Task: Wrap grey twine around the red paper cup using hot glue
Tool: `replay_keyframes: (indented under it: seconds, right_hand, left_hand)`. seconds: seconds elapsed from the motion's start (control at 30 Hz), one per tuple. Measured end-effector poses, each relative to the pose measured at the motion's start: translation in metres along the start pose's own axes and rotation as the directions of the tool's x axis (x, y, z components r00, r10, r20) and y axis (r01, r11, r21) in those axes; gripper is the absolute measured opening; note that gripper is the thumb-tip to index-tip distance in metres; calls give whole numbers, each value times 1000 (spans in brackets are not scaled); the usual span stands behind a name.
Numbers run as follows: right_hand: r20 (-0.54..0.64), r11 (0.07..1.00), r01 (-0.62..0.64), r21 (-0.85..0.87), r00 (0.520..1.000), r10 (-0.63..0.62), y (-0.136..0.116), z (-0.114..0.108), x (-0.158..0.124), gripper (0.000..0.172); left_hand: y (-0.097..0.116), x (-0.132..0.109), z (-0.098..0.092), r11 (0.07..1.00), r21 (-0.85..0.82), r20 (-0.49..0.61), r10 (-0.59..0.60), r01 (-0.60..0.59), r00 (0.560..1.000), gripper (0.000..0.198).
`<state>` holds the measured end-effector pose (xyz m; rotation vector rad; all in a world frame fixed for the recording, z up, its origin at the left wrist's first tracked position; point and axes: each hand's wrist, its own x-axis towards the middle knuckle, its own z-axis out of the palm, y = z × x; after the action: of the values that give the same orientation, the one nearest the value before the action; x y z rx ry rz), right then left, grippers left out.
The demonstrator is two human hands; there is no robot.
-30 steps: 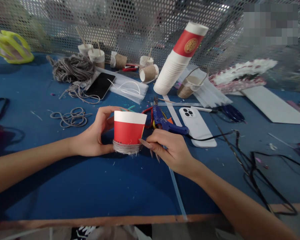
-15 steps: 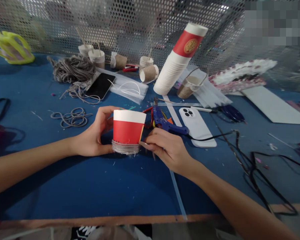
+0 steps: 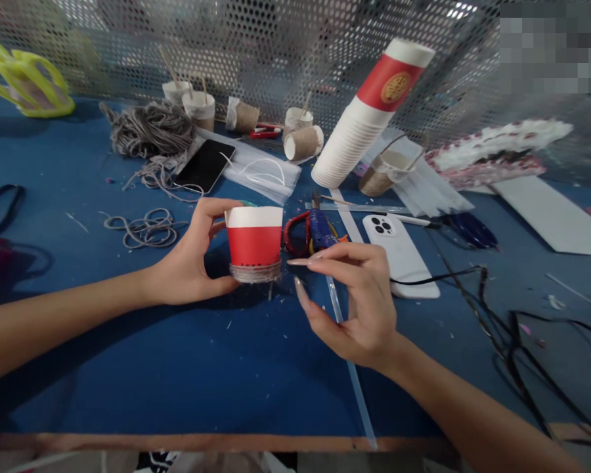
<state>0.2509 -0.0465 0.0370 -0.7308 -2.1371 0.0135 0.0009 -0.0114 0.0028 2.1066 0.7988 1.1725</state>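
Probably light, crushable: red-and-white paper cup (image 3: pixel 254 244), mid-frame; firmest hold, grey cord-wrapped base (image 3: pixel 255 273). Left hand (image 3: pixel 187 263) clasps it; right hand (image 3: pixel 369 318) spread.

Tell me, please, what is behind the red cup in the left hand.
Something teal shows just above the cup, behind or inside, I can't tell; pale strips lie farther back. Anything directly behind the cup is covered.

Illegible emblem (image 3: pixel 396 87) on stacked cups (image 3: pixel 367 121)
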Motion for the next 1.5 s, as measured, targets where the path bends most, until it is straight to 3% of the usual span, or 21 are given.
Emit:
replay_keyframes:
  seconds: [0.37, 0.63, 0.9, 1.17, 1.33, 1.5]
  right_hand:
    - [201, 989, -125, 79, 974, 107, -1, 4, -5, 35]
    - [250, 988, -141, 63, 961, 121, -2, 4, -5, 33]
    - [258, 985, -159, 61, 956, 138, -3, 3, -5, 34]
    - [182, 985, -142, 102, 976, 122, -1, 7, -5, 45]
    - [137, 962, -99, 256, 988, 66, 0, 9, -4, 53]
    - [160, 968, -85, 236, 986, 48, -2, 10, -4, 49]
  left_hand:
    - [1, 0, -1, 996, 90, 39, -11, 7, 999, 75]
    - [1, 1, -1, 996, 94, 58, -2, -4, 998, 77]
    - [2, 1, -2, 992, 123, 58, 9, -16, 998, 74]
    - [2, 3, 0, 989, 145, 49, 22, -29, 999, 71]
    - [2, 3, 0, 990, 140, 54, 28, -36, 998, 74]
    - [2, 3, 0, 991, 131, 45, 26, -32, 999, 79]
